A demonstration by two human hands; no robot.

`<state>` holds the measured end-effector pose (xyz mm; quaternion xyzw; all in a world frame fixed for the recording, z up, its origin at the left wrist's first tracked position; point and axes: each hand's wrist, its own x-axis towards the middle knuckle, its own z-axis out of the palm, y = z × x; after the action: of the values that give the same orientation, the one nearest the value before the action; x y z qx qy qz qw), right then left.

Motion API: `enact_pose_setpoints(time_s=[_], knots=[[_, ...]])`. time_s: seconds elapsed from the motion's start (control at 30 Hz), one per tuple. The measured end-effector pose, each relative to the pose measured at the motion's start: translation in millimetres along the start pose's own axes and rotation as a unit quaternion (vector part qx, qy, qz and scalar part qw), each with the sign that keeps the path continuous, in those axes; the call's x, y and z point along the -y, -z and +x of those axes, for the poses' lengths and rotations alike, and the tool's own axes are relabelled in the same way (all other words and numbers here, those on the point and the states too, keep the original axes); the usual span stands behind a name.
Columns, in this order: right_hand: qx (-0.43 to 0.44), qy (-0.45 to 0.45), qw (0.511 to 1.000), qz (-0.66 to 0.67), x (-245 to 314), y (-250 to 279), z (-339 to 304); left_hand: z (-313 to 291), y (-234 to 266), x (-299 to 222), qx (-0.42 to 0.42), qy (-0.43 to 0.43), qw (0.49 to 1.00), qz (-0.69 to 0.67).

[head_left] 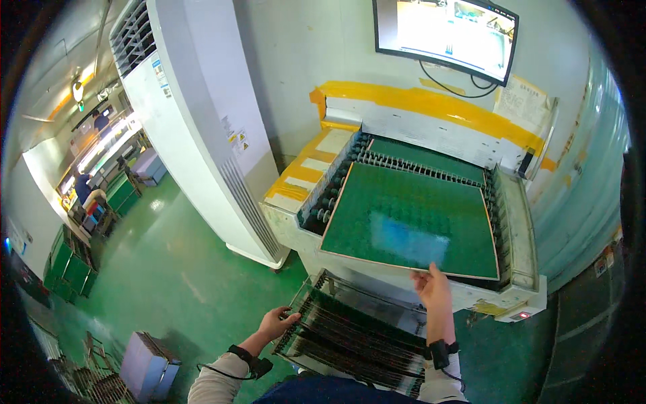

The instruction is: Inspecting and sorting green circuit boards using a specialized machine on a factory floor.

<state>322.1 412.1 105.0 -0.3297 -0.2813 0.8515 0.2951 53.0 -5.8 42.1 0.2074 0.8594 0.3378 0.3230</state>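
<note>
A large green board (417, 202) with a thin pale edge lies on the roller conveyor of a machine, its surface shiny with reflected light. My right hand (435, 289) is at the board's near edge, with the fingers bent and the fingertips against that edge. Below the machine stands a slotted metal rack (356, 337), with several thin dark boards packed on edge in it. My left hand (276, 324) grips the rack's left side, fingers curled at its frame. A second green board (431, 160) is partly visible farther in, beyond a row of rollers.
The conveyor machine (528, 236) has yellow tape along its cover. A tall white air conditioner (202, 141) stands to its left, and a monitor (447, 34) hangs above. Stacked panels (148, 367) and racks sit at lower left. People (84, 188) work far left.
</note>
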Motion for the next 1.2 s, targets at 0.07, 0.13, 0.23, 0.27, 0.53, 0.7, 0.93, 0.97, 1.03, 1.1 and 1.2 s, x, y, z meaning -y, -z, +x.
enact_pose_setpoints(time_s=[0.07, 0.13, 0.23, 0.27, 0.53, 0.7, 0.93, 0.97, 1.03, 1.1, 1.2], knots=[[0.023, -0.107, 0.990, -0.086, -1, -12, -10, 0, -1, 1, -0.007, -0.005, 1.000, -0.001], [0.039, -0.117, 0.984, -0.131, -6, -22, -18, 0, -3, -3, -0.006, -0.005, 1.000, -0.008], [0.061, -0.053, 0.980, -0.181, -3, -45, -33, -6, 0, -13, 0.009, 0.019, 0.999, -0.024], [0.067, -0.017, 0.979, -0.193, 0, -52, -34, -8, 4, -21, 0.017, 0.027, 0.999, -0.028], [0.015, 0.462, 0.580, -0.670, 9, -83, -4, -4, 0, -3, -0.004, -0.023, 0.999, -0.042], [-0.040, 0.438, 0.521, -0.732, 4, -77, 25, -13, 2, -21, -0.010, -0.011, 0.999, -0.046], [-0.057, 0.428, 0.531, -0.729, 17, -76, 51, -10, 4, -18, 0.011, 0.004, 0.998, -0.067], [-0.056, 0.432, 0.531, -0.727, 18, -75, 52, -11, 3, -19, 0.009, 0.003, 0.998, -0.061], [-0.059, 0.438, 0.525, -0.727, 18, -72, 52, -9, 2, -16, 0.004, 0.001, 0.999, -0.049], [-0.054, 0.441, 0.524, -0.727, 17, -74, 53, -3, 2, -6, -0.007, -0.005, 1.000, -0.019], [-0.057, 0.436, 0.521, -0.732, 21, -70, 54, -8, 0, -13, -0.012, -0.010, 0.999, -0.030]])
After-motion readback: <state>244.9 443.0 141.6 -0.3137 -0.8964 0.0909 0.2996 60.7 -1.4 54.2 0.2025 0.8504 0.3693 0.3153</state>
